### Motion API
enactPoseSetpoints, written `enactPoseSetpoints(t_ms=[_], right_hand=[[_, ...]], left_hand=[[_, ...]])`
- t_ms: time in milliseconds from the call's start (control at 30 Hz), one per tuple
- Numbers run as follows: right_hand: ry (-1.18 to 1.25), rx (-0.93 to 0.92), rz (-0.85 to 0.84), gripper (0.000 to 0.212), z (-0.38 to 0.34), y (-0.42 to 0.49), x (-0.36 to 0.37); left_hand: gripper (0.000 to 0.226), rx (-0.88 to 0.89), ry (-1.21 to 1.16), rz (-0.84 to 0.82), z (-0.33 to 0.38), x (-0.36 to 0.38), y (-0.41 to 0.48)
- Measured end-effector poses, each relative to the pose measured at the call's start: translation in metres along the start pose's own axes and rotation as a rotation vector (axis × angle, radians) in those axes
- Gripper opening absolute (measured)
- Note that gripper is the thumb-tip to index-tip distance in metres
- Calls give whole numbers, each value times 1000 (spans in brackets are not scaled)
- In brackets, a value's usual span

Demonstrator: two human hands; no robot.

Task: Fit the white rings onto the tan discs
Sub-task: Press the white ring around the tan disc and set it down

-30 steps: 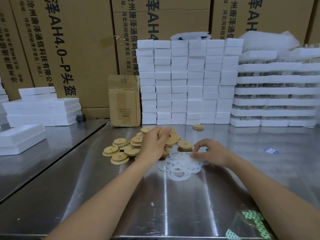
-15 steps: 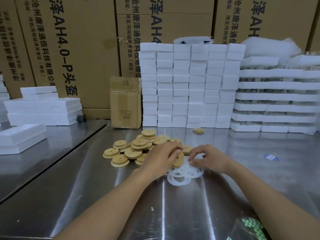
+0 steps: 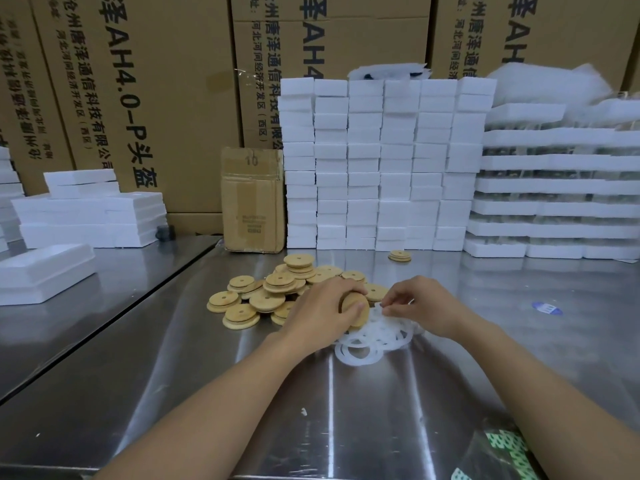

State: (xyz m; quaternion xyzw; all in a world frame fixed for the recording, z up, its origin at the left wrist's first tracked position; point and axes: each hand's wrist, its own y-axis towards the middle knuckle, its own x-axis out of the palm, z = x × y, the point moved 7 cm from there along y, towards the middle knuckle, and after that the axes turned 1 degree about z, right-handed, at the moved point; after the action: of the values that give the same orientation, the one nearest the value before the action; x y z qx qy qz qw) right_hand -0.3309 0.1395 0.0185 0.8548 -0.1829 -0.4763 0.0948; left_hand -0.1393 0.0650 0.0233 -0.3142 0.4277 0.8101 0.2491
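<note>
the left hand (image 3: 320,315) grips one tan disc (image 3: 363,318) held on edge, thumb across its face, just above the heap of white rings (image 3: 372,341) on the steel surface (image 3: 173,375). the right hand (image 3: 424,306) pinches what seems to be a white ring (image 3: 383,307) beside that disc. the loose tan discs (image 3: 273,289) lie piled just behind the left hand.

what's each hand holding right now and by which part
Left hand grips a tan disc by its rim, thumb on its face. Right hand pinches a white ring by its edge, above the ring pile.
</note>
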Motion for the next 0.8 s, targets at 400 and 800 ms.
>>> enactPoseSetpoints(t_ms=[400, 800], right_hand=[[-82, -6, -164, 7, -10, -5, 9], [-17, -56, 27, 15, -20, -4, -2]], left_hand=[[25, 25, 3, 16, 4, -1, -1], [21, 28, -47, 45, 3, 0, 2]])
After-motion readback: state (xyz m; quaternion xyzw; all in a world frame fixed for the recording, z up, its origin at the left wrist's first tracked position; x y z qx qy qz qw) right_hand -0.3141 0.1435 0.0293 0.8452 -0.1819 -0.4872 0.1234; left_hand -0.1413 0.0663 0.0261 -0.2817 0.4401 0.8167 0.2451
